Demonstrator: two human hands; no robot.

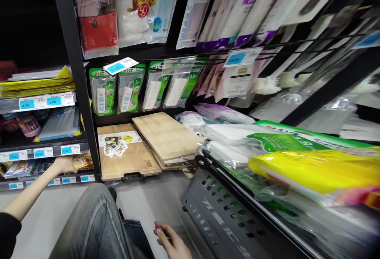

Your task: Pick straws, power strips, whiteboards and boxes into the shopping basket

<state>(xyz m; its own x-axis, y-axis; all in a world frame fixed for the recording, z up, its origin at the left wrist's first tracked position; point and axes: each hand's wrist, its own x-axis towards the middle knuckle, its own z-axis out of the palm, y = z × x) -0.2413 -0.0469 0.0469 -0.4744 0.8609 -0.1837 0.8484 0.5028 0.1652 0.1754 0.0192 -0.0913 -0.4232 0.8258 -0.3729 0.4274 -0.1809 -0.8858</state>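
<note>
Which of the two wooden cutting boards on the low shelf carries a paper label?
The left cutting board, nearest the black upright, has a white-and-yellow cartoon label. The right board stack is bare wood.

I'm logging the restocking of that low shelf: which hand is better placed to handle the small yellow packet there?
Likely the left hand: it already rests at the yellow packet on the bottom shelf. The right hand hangs empty, low near the knee, far away.

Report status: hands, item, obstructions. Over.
Left hand on small yellow packet at bottom shelf. Right hand open, empty, by knee. Nothing blocking.
</note>
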